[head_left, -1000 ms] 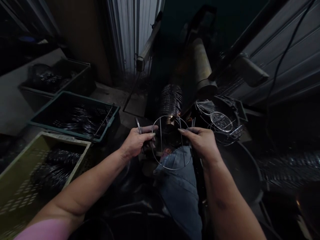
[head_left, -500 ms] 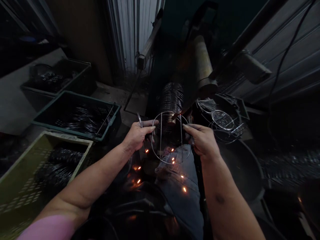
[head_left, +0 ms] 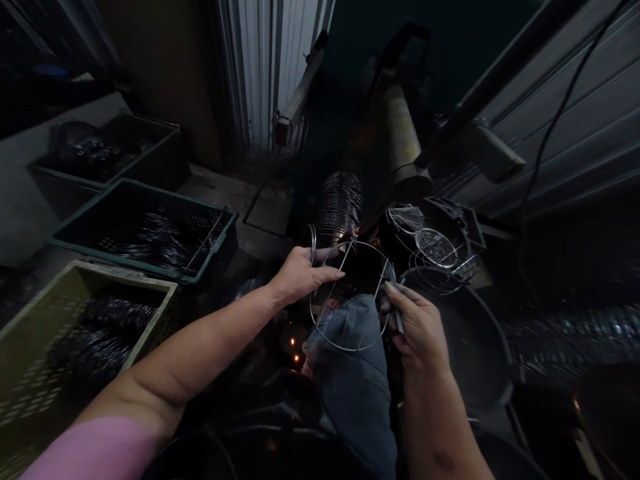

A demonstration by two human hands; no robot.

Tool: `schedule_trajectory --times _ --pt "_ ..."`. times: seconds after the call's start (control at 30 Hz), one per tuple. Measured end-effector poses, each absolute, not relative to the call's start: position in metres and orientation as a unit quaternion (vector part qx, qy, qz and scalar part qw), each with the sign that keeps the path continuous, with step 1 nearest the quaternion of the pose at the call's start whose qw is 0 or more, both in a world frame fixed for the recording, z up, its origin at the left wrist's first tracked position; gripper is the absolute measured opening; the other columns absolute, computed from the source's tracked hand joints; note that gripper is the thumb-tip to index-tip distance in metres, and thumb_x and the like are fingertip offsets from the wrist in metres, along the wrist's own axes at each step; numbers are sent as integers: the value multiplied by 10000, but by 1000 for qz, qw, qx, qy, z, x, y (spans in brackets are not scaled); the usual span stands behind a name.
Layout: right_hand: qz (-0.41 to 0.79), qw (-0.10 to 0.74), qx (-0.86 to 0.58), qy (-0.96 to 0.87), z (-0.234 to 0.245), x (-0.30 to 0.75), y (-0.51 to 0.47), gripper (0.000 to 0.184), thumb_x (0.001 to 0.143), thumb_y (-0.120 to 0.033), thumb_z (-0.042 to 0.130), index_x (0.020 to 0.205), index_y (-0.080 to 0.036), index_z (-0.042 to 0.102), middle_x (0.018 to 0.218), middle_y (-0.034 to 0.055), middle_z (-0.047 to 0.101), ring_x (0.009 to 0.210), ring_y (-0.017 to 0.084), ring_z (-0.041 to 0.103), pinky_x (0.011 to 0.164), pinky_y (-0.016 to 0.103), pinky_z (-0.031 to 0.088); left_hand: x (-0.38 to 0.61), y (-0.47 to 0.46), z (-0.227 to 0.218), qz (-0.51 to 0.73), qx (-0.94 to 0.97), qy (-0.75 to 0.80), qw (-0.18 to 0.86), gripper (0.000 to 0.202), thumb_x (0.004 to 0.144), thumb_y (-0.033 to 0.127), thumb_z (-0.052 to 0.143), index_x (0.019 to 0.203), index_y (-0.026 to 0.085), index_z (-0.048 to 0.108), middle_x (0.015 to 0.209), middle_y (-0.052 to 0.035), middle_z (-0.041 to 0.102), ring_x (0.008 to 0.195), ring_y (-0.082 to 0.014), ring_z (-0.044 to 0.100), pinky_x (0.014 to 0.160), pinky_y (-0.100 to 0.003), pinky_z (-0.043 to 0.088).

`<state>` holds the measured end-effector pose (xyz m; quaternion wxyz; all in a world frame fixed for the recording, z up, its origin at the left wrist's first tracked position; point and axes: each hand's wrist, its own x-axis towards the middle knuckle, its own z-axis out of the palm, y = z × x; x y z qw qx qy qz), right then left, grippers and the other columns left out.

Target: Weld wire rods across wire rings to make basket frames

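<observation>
Plainly, from the head camera, both hands are closed on one round wire frame (head_left: 350,349), held in the air above the person's denim knee (head_left: 353,373) and just in front of the dark machine (head_left: 403,133). The left hand (head_left: 300,273) pinches the frame's upper left rim between thumb and fingers, with a few spare rings (head_left: 313,241) hooked behind the thumb. The right hand (head_left: 423,327) grips the right rim and also seems to clasp a thin rod, though the dimness hides the detail. The top of the frame sits close to the glowing tip below the stack of rings (head_left: 343,200). Two small sparks (head_left: 295,352) glow low by the knee. To do this well, I judge the frame should be held flat and steady with both grips even, so that the cross wire meets the rim squarely at the tip. Fingers belong well back from the glowing spot. The spare rings should stay tucked away from the frame, and the knee clear of falling sparks. Finished wire pieces (head_left: 435,248) lie to the right above a dark basin (head_left: 493,373), and crates (head_left: 145,230) of rings stand to the left.
</observation>
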<state>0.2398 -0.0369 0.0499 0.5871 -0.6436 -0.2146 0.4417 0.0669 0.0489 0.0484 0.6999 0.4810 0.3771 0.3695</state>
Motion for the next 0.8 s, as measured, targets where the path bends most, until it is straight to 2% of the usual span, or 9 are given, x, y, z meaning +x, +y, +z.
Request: schedule_trajectory --times 0.1,0.2,0.4,0.57,0.67,0.8 --pt "442 588 -641 -219 54 243 -35 327 530 -359 788 692 -126 628 434 -29 521 301 49 401 269 142 281 72 53 46 381 482 356 704 347 606 128 713 951 151 692 791 -16 691 706 -123 604 712 -248 470" --pt "443 595 -634 -220 55 247 -32 306 539 -340 787 685 -128 622 434 -29 524 299 44 399 274 138 286 75 57 44 382 484 341 709 337 615 130 698 951 150 697 827 -27 693 722 -135 612 722 -257 471" --pt "450 605 -621 -214 56 254 -22 295 533 -307 793 698 -130 623 446 -29 532 303 46 399 280 151 306 80 65 50 371 495 359 699 309 618 126 685 926 143 706 719 -11 672 649 -124 589 646 -240 465" --pt "472 601 -615 -194 64 254 -19 285 496 -270 805 635 -132 597 437 -28 523 305 39 381 281 152 311 83 68 52 369 495 361 699 291 606 143 703 897 149 710 718 -7 656 645 -110 571 638 -231 449" --pt "473 600 -618 -185 67 253 -21 305 476 -267 813 651 -126 607 453 -27 522 339 45 408 302 153 339 81 66 50 362 479 376 706 277 612 190 718 882 133 704 631 -3 626 566 -91 538 583 -223 432" --pt "446 624 -608 -203 59 250 -13 319 473 -290 811 664 -133 609 479 -29 521 372 56 434 315 159 340 65 57 43 379 481 392 686 264 662 288 696 869 124 693 670 -13 635 542 -73 525 537 -192 414"
